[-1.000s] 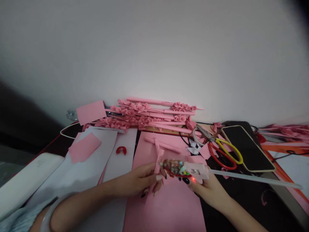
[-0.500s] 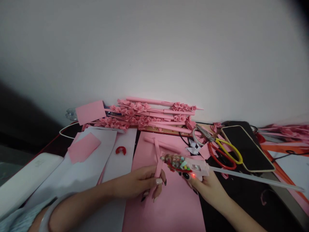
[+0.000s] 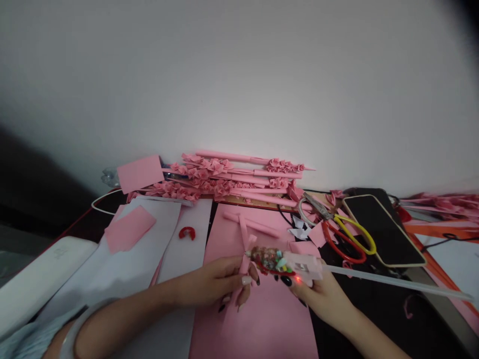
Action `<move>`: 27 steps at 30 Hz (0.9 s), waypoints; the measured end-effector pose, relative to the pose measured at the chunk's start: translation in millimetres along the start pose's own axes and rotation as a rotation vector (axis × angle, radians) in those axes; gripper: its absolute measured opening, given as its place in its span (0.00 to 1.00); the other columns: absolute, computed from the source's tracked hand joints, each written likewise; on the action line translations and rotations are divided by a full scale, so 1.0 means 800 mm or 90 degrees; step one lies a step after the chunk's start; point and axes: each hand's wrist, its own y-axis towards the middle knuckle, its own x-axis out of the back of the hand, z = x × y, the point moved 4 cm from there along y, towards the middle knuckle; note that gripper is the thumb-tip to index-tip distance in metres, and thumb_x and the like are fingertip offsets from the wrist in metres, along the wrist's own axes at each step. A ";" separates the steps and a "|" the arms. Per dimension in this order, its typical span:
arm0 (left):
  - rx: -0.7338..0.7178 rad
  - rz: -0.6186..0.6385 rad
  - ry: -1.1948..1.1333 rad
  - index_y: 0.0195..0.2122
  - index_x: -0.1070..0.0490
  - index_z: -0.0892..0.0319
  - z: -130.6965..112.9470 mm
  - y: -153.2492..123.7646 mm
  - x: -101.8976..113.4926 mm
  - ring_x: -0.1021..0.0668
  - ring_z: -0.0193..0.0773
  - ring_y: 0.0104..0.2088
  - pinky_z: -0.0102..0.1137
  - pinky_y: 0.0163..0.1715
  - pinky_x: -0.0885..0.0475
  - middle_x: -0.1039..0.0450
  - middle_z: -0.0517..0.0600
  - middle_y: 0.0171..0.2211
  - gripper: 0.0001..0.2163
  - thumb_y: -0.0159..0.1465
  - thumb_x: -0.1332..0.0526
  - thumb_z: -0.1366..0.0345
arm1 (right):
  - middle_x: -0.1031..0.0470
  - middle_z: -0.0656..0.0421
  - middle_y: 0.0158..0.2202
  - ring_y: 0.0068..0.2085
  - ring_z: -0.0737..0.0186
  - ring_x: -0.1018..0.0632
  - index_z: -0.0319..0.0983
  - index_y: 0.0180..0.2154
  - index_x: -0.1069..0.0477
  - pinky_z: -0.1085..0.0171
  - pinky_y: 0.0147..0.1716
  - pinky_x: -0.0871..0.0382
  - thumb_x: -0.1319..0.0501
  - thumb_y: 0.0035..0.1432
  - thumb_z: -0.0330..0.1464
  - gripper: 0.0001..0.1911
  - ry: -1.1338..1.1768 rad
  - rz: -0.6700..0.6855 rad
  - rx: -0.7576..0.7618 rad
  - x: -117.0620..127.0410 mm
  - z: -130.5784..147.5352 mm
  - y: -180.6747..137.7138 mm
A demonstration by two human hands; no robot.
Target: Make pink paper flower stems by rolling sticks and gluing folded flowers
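Observation:
My left hand (image 3: 232,284) is closed around a rolled pink paper stick (image 3: 245,267), which tilts away from me above a pink sheet (image 3: 269,319). In my right hand (image 3: 320,291) is a small glue gun (image 3: 305,263), pale pink with a decorated front and a lit red light. Its nozzle points left and meets or nearly meets the paper stick. A long translucent glue stick (image 3: 396,281) juts from its back. Beyond my hands, another pink paper tube (image 3: 258,225) lies on the sheet.
Pink paper flower stems (image 3: 224,174) are piled along the wall. To the right lie scissors (image 3: 346,239) with red and yellow handles and a phone (image 3: 385,229). White sheets (image 3: 149,264), a small red curved piece (image 3: 187,233) and a white box-like object (image 3: 41,279) are at left.
My right hand has moved the glue gun slightly left and down, bringing its nozzle to the paper stick. My left hand has stayed almost still.

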 end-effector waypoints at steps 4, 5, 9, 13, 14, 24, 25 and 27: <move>-0.016 0.009 0.011 0.41 0.36 0.60 -0.002 0.001 -0.001 0.40 0.27 0.19 0.23 0.20 0.44 0.36 0.44 0.23 0.13 0.65 0.49 0.55 | 0.41 0.64 0.19 0.20 0.69 0.41 0.38 0.25 0.35 0.70 0.18 0.45 0.42 0.54 0.32 0.08 0.007 0.007 -0.023 -0.001 0.001 0.002; -0.020 0.012 0.010 0.41 0.37 0.60 -0.003 0.001 -0.001 0.40 0.26 0.19 0.23 0.20 0.44 0.36 0.44 0.23 0.13 0.65 0.49 0.55 | 0.41 0.64 0.18 0.20 0.69 0.41 0.38 0.25 0.35 0.70 0.18 0.45 0.42 0.54 0.33 0.07 0.008 0.005 -0.026 -0.002 0.001 0.002; -0.024 0.015 0.018 0.41 0.36 0.61 -0.004 0.000 -0.001 0.40 0.26 0.19 0.23 0.20 0.44 0.36 0.44 0.24 0.14 0.65 0.49 0.55 | 0.40 0.63 0.19 0.19 0.70 0.41 0.37 0.26 0.33 0.70 0.18 0.43 0.44 0.56 0.33 0.09 -0.005 -0.027 -0.024 0.000 -0.002 0.000; -0.012 0.008 0.031 0.41 0.35 0.60 -0.004 -0.002 -0.001 0.40 0.27 0.20 0.24 0.20 0.44 0.36 0.44 0.24 0.13 0.65 0.49 0.55 | 0.39 0.63 0.18 0.19 0.69 0.40 0.37 0.27 0.32 0.69 0.18 0.42 0.45 0.57 0.34 0.10 -0.019 -0.066 -0.019 0.003 -0.005 -0.001; -0.007 0.005 0.032 0.41 0.35 0.60 -0.003 -0.002 -0.001 0.40 0.27 0.20 0.24 0.20 0.45 0.36 0.44 0.24 0.13 0.65 0.50 0.55 | 0.40 0.63 0.17 0.18 0.68 0.40 0.37 0.27 0.32 0.69 0.17 0.42 0.45 0.56 0.35 0.10 -0.021 -0.073 -0.020 0.003 -0.005 -0.001; -0.035 -0.009 -0.036 0.40 0.36 0.62 0.010 0.003 0.006 0.39 0.26 0.18 0.21 0.18 0.45 0.35 0.45 0.24 0.13 0.65 0.48 0.55 | 0.43 0.65 0.18 0.18 0.71 0.44 0.38 0.28 0.35 0.71 0.14 0.48 0.44 0.58 0.39 0.12 0.105 -0.119 -0.071 0.006 -0.021 -0.007; -0.042 -0.008 -0.047 0.39 0.36 0.62 0.011 0.004 0.006 0.39 0.25 0.18 0.21 0.18 0.44 0.34 0.45 0.24 0.13 0.65 0.48 0.56 | 0.42 0.64 0.18 0.18 0.71 0.43 0.37 0.29 0.34 0.71 0.14 0.47 0.42 0.57 0.39 0.11 0.110 -0.090 -0.069 0.004 -0.022 -0.008; -0.052 -0.005 -0.066 0.39 0.36 0.62 0.011 0.005 0.006 0.39 0.25 0.18 0.21 0.18 0.43 0.34 0.46 0.24 0.13 0.65 0.47 0.56 | 0.40 0.64 0.19 0.19 0.70 0.42 0.37 0.29 0.32 0.71 0.16 0.45 0.40 0.55 0.38 0.11 0.097 -0.041 -0.053 0.001 -0.020 -0.007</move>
